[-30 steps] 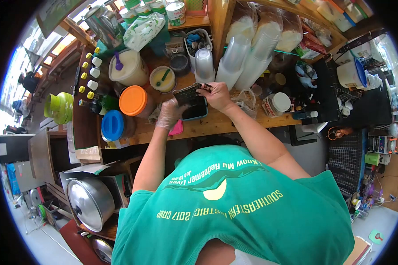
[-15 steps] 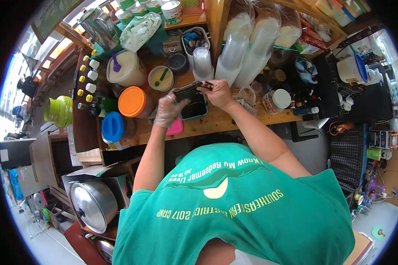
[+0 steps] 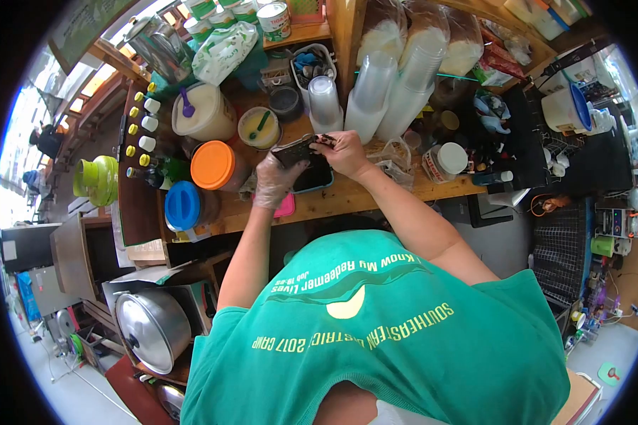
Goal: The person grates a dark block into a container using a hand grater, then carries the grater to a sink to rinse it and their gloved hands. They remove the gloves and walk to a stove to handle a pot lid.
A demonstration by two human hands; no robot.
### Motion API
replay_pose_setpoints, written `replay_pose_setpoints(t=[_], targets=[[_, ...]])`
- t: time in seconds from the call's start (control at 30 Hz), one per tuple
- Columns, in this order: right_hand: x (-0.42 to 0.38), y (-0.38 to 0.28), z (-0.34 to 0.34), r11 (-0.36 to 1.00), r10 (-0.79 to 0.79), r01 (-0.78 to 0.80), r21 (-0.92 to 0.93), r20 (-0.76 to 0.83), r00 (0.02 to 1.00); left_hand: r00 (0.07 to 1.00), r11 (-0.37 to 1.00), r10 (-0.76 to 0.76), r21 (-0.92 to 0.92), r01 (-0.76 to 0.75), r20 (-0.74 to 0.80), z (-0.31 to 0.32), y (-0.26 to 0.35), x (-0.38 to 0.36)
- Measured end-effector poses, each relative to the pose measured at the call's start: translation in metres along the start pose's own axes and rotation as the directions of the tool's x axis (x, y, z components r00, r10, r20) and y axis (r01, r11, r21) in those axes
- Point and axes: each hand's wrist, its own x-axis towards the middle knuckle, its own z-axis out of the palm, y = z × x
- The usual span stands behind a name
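My left hand (image 3: 275,177), in a clear plastic glove, is wrapped round the lower left end of a dark brown, flat, wet-looking slab (image 3: 292,152). Its exact kind does not show. At the slab's upper right end my right hand (image 3: 346,151), bare, pinches the edge, with dark smears on its fingertips. Both hands are raised over an open tub (image 3: 315,188) with a bluish rim and dark contents, partly hidden by the hands. A pink lid or tray (image 3: 285,205) lies beside the tub, behind the left wrist.
Left on the wooden table (image 3: 340,205) stand an orange-lidded tub (image 3: 213,164), a blue-lidded jar (image 3: 183,204) and a white tub (image 3: 204,112) with a purple scoop. A yellow-filled tub (image 3: 258,126) holds a green spoon. Stacked plastic cups (image 3: 373,92) rise behind the right hand.
The slab has tilted in my hands, its face now turned differently. My left hand has shifted slightly right and up; my right hand keeps its pinch.
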Motion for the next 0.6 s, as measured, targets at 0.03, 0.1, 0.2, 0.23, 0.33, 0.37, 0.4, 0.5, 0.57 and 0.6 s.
replay_pose_setpoints(t=[0.03, 0.1, 0.2, 0.23, 0.33, 0.37, 0.4, 0.5, 0.57, 0.6], targets=[[-0.001, -0.001, 0.000, 0.999, -0.021, 0.021, -0.037, -0.005, 1.000, 1.000, 1.000, -0.004, 0.004, 0.005, -0.002, -0.003, 0.002, 0.004], [-0.003, 0.000, 0.001, 1.000, 0.021, -0.021, -0.010, -0.003, 1.000, 0.994, 0.957, -0.072, -0.286, 0.046, -0.083, -0.011, 0.012, 0.016], [-0.002, 0.000, 0.006, 0.997, 0.071, -0.071, 0.032, -0.001, 0.997, 0.989, 0.985, 0.027, -0.167, -0.051, -0.142, -0.009, 0.024, 0.017], [-0.001, 0.000, 0.006, 0.995, 0.083, -0.083, 0.050, -0.005, 0.997, 0.989, 0.994, 0.036, -0.094, -0.050, -0.145, -0.007, 0.023, 0.017], [-0.004, 0.000, -0.001, 0.996, 0.086, -0.086, 0.014, 0.017, 0.996, 0.995, 0.998, -0.011, -0.055, 0.005, -0.103, -0.002, 0.009, 0.011], [-0.004, 0.003, -0.003, 0.996, 0.087, -0.087, 0.010, 0.014, 0.996, 0.998, 0.999, -0.030, 0.022, 0.031, -0.057, -0.003, 0.005, 0.009], [-0.003, 0.005, -0.005, 0.992, 0.122, -0.123, 0.017, 0.036, 0.992, 1.000, 0.997, 0.011, -0.075, -0.012, -0.011, -0.005, -0.002, 0.009], [-0.001, 0.015, -0.004, 0.980, 0.159, -0.170, 0.106, 0.108, 0.981, 0.992, 0.999, -0.005, -0.053, 0.011, 0.123, -0.019, -0.010, 0.010], [0.004, 0.013, -0.003, 0.967, 0.147, -0.175, 0.187, 0.154, 0.977, 0.992, 0.997, -0.021, -0.065, 0.029, 0.128, -0.022, -0.020, 0.012], [0.005, 0.007, -0.005, 0.977, 0.133, -0.156, 0.147, 0.155, 0.979, 0.992, 0.994, -0.011, -0.105, 0.024, 0.124, -0.023, -0.018, 0.012]])
